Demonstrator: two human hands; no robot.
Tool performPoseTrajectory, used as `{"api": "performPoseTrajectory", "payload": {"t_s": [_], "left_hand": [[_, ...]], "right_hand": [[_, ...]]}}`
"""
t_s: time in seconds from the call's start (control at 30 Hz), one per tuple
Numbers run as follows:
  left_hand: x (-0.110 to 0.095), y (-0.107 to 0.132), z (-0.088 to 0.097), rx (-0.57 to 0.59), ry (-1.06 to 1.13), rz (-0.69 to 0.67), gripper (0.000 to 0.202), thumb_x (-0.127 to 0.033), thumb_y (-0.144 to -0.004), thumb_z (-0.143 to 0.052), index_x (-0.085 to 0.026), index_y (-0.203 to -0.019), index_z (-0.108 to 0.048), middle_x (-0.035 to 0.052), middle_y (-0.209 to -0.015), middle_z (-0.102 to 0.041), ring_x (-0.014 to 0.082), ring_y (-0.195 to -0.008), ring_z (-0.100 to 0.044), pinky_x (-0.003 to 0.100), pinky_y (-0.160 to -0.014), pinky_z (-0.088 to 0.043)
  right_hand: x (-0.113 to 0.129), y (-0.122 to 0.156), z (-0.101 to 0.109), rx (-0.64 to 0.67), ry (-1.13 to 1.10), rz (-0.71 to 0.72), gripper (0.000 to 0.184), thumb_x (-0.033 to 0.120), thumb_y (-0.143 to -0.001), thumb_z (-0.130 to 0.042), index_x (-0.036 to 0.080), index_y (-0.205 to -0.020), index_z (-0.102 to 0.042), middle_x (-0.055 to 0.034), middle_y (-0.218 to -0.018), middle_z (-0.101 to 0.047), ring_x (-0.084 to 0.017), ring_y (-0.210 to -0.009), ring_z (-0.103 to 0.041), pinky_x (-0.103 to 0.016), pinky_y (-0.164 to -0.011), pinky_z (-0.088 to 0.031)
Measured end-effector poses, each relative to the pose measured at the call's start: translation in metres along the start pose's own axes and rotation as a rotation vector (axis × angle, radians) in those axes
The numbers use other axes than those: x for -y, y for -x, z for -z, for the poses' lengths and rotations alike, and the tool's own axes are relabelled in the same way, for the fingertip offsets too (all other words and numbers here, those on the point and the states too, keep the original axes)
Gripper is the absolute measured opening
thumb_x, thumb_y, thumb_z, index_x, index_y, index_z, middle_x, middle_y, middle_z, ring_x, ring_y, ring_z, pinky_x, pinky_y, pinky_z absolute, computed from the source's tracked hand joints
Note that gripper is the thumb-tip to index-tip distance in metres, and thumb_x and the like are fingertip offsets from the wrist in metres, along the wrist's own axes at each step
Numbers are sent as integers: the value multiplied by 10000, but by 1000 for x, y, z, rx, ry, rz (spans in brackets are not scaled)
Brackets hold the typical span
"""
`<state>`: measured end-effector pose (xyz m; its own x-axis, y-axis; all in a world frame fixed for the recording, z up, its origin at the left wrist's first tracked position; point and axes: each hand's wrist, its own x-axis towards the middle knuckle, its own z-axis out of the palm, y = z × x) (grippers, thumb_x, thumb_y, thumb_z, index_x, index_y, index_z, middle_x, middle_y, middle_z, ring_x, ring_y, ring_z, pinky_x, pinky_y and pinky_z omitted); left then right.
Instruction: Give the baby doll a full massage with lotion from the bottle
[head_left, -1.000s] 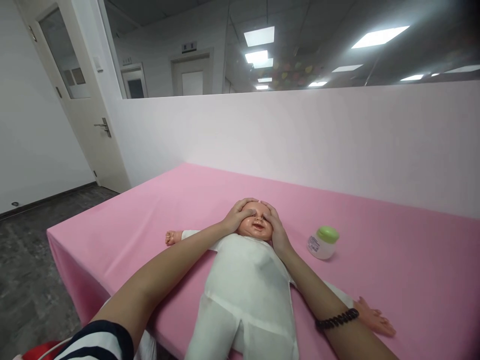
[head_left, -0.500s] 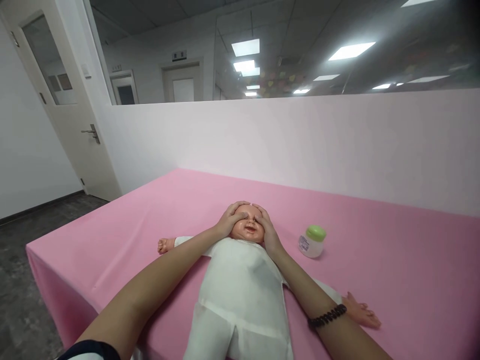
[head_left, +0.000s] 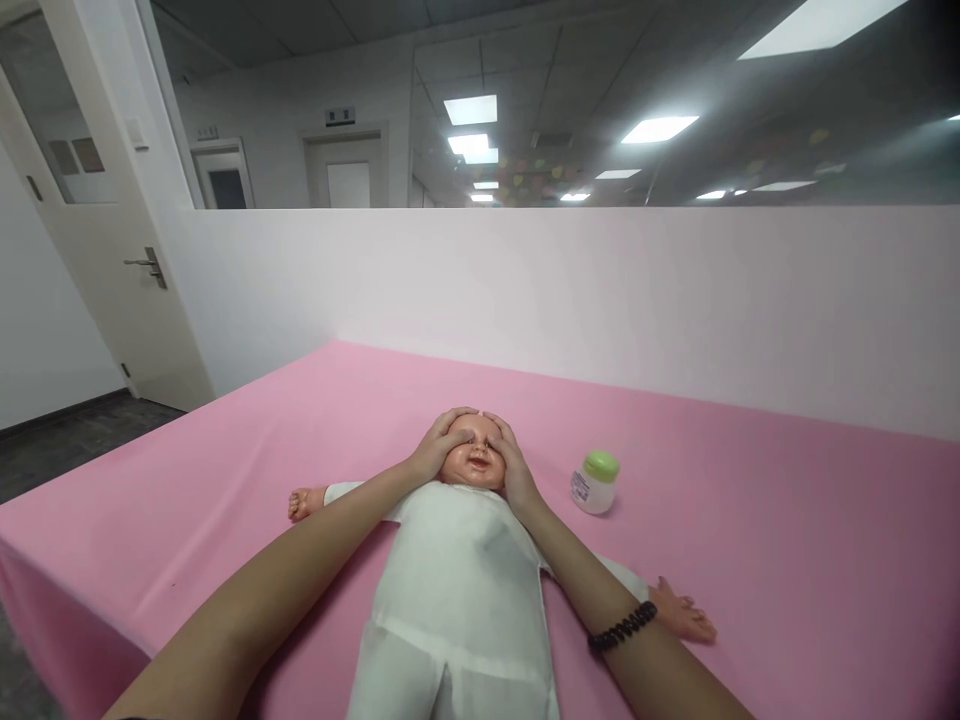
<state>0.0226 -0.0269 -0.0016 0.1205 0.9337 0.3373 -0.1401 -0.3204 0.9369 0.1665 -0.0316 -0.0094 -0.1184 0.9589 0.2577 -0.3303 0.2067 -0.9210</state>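
Between the hands (head_left: 433, 450), touching both, lies the doll's head (head_left: 478, 458).

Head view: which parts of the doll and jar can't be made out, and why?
In the head view:
Feet of the doll: cut off by the bottom edge.
Sides of its head: hidden under the left hand and right hand.
Lettering on the green-lidded jar: too small.

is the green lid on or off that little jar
On: the green lid covers the top of the jar, which stands upright on the pink cloth.
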Motion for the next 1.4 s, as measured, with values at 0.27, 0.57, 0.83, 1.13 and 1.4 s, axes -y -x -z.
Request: {"api": "performPoseTrajectory", "payload": {"t_s": [0.27,0.57,0.83,1.13,1.4], "left_hand": [[0,-1,3,9,-26,-13,428,-317,-757,-650,-199,-1167,-618,77,-1272,-587,282,-1245,-485,401,-1071,-383],[3,-1,2,16,-10,-20,385,-305,-787,-643,-217,-1162,-631,66,-1210,-627,273,-1191,-536,416,-1070,-394],[4,-1,3,7,-48,-59,369,-270,-783,-644,-219,-1148,-649,55,-1232,-619,270,-1233,-504,407,-1086,-385],[-36,41,-1,-214,-609,-128,411,-380,-957,-433,-199,-1306,-552,132,-1330,-541,292,-1284,-453,475,-1117,-338],[-143,221,-13,275,-1072,-9,803,-446,-922,-566,-290,-1565,-111,63,-1642,-122,327,-1498,-149,546,-1209,-233]], "right_hand": [[-5,-3,2,7,-5,-2,526,443,-736,-597,274,-1233,-554,-6,-1376,-516,-242,-1308,-458,-393,-1135,-359],[2,1,-2,-8,-4,-6,520,456,-721,-622,274,-1204,-566,-11,-1342,-540,-250,-1295,-466,-388,-1118,-382],[-2,0,2,5,-19,-35,539,453,-720,-644,291,-1227,-556,-1,-1347,-536,-256,-1306,-462,-403,-1127,-368],[-4,0,2,-12,-34,-72,576,488,-704,-677,306,-1237,-557,8,-1276,-572,-259,-1238,-517,-398,-1097,-399],[10,10,-7,-48,-48,-145,614,504,-692,-672,315,-1261,-544,14,-1229,-591,-232,-1154,-569,-322,-938,-509]]}}
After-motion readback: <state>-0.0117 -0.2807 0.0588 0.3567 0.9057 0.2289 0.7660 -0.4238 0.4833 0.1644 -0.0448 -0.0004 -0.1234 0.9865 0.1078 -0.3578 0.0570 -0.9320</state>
